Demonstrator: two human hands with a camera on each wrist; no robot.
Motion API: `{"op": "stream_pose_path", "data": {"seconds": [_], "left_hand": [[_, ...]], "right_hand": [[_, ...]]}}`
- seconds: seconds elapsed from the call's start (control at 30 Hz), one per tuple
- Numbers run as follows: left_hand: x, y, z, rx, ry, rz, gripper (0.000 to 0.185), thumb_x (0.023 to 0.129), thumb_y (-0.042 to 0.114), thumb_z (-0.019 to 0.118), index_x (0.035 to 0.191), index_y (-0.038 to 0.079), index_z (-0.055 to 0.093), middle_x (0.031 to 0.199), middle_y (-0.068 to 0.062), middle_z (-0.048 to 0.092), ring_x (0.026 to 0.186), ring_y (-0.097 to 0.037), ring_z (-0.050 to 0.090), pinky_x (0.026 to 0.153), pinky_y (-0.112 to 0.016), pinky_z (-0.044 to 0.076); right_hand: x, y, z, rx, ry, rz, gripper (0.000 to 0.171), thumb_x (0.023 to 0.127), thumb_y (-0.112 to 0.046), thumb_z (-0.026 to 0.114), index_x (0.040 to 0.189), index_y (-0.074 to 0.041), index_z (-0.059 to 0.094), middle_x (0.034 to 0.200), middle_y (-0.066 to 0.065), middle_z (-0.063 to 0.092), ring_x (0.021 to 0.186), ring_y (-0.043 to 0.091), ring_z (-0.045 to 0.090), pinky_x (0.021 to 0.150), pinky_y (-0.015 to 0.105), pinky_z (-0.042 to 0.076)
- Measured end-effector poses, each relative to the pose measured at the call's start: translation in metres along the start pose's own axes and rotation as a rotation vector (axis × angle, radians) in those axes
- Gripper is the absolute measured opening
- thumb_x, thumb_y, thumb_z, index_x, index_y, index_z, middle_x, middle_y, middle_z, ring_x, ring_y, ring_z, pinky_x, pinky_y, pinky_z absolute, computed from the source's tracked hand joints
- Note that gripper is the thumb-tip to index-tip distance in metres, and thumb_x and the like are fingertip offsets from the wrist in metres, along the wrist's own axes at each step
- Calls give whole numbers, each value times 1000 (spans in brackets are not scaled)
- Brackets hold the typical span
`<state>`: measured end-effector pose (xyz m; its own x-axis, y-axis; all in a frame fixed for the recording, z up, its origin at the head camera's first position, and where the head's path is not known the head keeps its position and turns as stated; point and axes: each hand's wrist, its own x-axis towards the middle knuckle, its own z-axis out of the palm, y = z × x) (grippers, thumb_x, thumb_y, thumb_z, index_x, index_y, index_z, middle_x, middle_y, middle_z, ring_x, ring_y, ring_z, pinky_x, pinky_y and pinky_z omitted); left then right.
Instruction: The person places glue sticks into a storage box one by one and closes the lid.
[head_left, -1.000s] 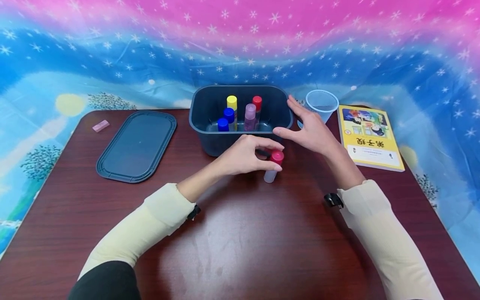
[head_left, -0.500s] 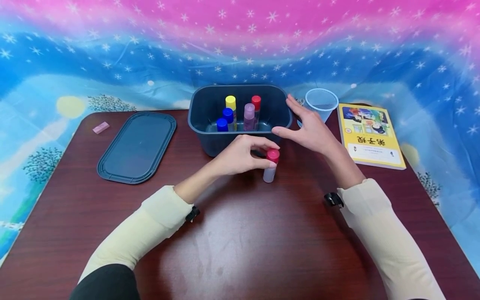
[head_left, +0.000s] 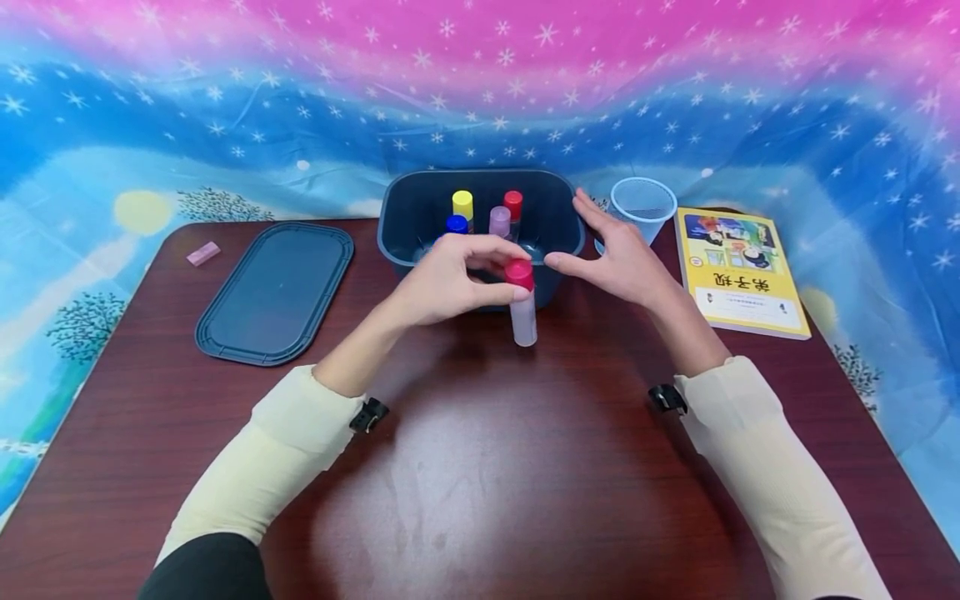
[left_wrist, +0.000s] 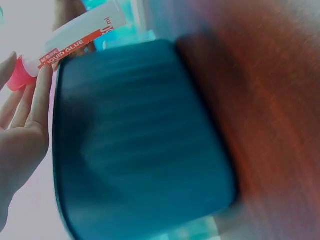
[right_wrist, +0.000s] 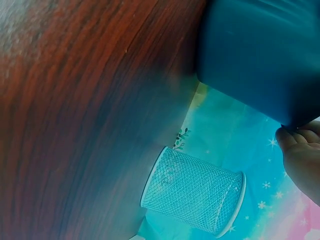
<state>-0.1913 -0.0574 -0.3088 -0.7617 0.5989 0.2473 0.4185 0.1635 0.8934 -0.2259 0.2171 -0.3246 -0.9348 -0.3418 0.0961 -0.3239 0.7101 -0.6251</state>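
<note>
My left hand (head_left: 450,279) pinches a liquid glue bottle (head_left: 524,321) by its red cap, between thumb and fingers. The bottle stands nearly upright in front of the dark bin (head_left: 408,196), raised above the table. Its white body with an orange-red label strip reads "LIQUID GLUE" in the left wrist view. Extended fingers of my right hand (head_left: 622,262) touch the bin's right front corner, thumb at the front rim. Inside stand tubes with a yellow cap (head_left: 462,202), a blue cap (head_left: 456,223), a purple cap (head_left: 499,219) and a red cap (head_left: 513,202). Another blue-capped one is hidden behind my left hand.
A dark lid (head_left: 273,292) lies flat on the left, with a small pink block (head_left: 202,253) beyond it. Right of the bin stands a light blue mesh cup (head_left: 652,232). A yellow book (head_left: 742,283) lies at the right. Patterned cloth (head_left: 480,92) hangs behind the table.
My left hand has lifted the glue bottle off the table and moved it left and toward the bin. The right hand has stayed at the bin's corner.
</note>
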Motion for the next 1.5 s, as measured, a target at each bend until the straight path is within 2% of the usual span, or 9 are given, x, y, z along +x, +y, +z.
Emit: {"op": "stream_pose_path", "data": {"seconds": [0.23,0.33,0.47,0.57,0.9,1.3,1.4,1.5], "left_hand": [[-3,5,-20,-46,119,29,36,88,12,81,122,5,72,106,-6,72,97,-21,69,86,-41,59],[-4,4,-26,-150,177,24,34,88,8,79,120,3,72,105,-10,72,96,-26,69,83,-40,60],[-5,2,-33,-341,236,20,30,87,-1,75,117,1,71,106,-15,71,95,-31,70,82,-42,61],[-5,2,-37,-410,275,29,29,88,-3,74,116,0,71,108,-16,71,94,-32,70,81,-43,61],[-3,5,-42,-448,380,82,26,89,-3,73,115,0,72,115,-20,71,102,-34,70,81,-42,60],[6,8,-41,-511,469,117,27,88,-8,72,113,0,72,111,-18,71,98,-31,71,80,-39,61],[9,7,-38,-446,473,122,27,87,-6,74,113,0,72,111,-17,71,98,-32,69,83,-38,60],[12,6,-35,-319,467,121,29,87,-1,77,115,0,71,112,-14,72,99,-30,69,86,-37,59]], "right_hand": [[1,0,0,-2,-1,3,97,89,-60,69,162,-16,22,168,-6,14,154,22,15,114,57,34],[2,-1,0,0,-3,7,97,89,-60,69,162,-17,21,168,-6,13,154,21,15,114,57,34],[2,-1,0,4,-4,5,97,89,-59,70,162,-17,21,168,-5,13,154,21,14,115,56,33],[2,-1,0,5,-5,1,98,89,-59,70,162,-16,21,168,-5,14,154,20,14,115,56,32],[2,-1,0,5,-9,-2,97,90,-59,69,162,-15,21,168,-6,13,154,20,13,116,55,32],[1,-1,1,6,-5,5,97,90,-58,70,162,-16,20,168,-8,12,154,20,13,114,56,35],[0,-1,1,12,-6,8,97,90,-58,69,162,-17,19,168,-8,12,154,20,13,114,56,34],[0,-1,2,17,-4,10,97,90,-58,70,162,-16,19,168,-7,12,154,20,13,115,56,33]]}}
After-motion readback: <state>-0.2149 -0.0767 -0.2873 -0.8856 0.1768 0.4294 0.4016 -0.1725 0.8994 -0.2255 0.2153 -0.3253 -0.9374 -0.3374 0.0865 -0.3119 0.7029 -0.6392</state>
